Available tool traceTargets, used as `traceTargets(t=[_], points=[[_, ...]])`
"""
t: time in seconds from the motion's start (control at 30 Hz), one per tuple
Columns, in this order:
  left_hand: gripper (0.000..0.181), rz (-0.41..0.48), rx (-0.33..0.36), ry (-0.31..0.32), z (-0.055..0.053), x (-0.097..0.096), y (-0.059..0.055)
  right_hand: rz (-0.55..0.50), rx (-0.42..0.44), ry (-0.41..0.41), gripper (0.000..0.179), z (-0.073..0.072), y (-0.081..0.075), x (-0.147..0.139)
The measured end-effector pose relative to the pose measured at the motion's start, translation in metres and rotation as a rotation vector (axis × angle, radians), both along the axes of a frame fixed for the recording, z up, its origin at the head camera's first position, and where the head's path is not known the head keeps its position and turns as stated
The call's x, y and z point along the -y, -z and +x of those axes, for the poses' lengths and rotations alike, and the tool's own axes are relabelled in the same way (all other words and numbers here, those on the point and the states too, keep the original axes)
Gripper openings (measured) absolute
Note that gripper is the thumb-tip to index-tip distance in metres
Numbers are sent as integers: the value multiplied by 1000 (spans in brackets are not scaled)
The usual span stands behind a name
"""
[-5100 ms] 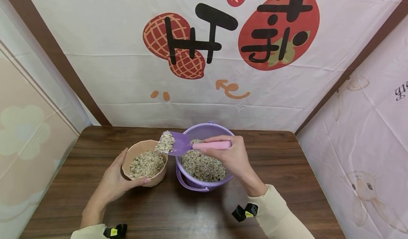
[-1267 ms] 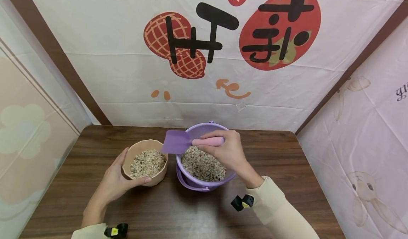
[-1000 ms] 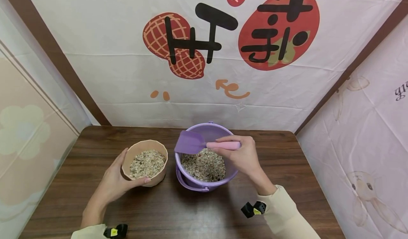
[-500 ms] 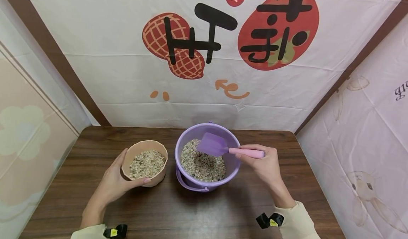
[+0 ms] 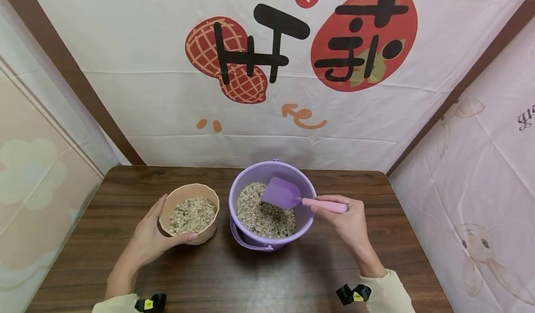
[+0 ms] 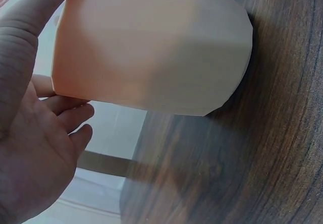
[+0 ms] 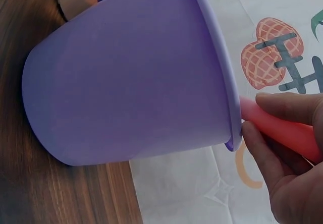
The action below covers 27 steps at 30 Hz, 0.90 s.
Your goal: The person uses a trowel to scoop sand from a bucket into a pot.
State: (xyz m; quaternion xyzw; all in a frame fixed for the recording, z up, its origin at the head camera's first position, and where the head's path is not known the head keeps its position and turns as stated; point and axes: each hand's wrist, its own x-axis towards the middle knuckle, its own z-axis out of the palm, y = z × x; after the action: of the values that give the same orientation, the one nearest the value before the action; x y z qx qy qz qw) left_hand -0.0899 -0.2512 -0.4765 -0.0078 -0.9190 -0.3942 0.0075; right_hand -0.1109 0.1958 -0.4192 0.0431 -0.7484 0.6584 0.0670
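My left hand (image 5: 148,236) grips the side of a peach faceted bowl (image 5: 209,229), thumb at the front and fingers round the far left. Loose pale grains (image 5: 193,215) lie inside it. In my right hand (image 5: 344,222) is the pink handle (image 5: 323,205) of a toy shovel (image 5: 282,192), held between thumb and fingers. Its purple blade tilts inside the purple bucket (image 5: 307,220), just over the grains (image 5: 255,215) there; whether its lower edge touches them is hard to tell. The right wrist view shows the bucket's outer wall (image 7: 126,77) hiding the blade, with fingers at the rim.
Bowl and bucket stand side by side on a dark wood table (image 5: 259,280), a narrow gap between them. The bucket's handle (image 5: 251,244) hangs at its front. A printed cloth (image 5: 167,108) rises behind the table, with more cloth on both sides.
The shovel carried grains at the bowl's rim earlier, then showed a bare blade there. It has since moved right and down into the bucket. My left hand and the bowl have stayed put.
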Motion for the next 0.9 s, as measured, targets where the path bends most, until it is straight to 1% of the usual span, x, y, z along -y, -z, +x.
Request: traceTargets(t=[0.13,0.23,0.37,0.53,0.6,0.67,0.77,0.9], points=[[138,-16,-6,8,0,1,-2,6,-10,10,34,0,1,1],[141,-24,-41,7,0,1,-6,7,-16,16,32,0,2,2],[142,-24,-83,21,0,-6,-19,8,-31,22,30,1,3,3],[139,43,-99,70,-3,-29,-39,-4,-41,22,30,2,3,4],[138,92,-111,98,-4,-40,-44,-10,-41,19,30,3,4,4],[136,127,-113,135,-5,-52,-46,-5,-41,26,31,3,4,4],[135,161,-117,185,-7,-68,-47,7,-39,41,31,3,5,5],[136,155,-116,231,-10,-87,-47,9,-45,47,31,3,5,5]])
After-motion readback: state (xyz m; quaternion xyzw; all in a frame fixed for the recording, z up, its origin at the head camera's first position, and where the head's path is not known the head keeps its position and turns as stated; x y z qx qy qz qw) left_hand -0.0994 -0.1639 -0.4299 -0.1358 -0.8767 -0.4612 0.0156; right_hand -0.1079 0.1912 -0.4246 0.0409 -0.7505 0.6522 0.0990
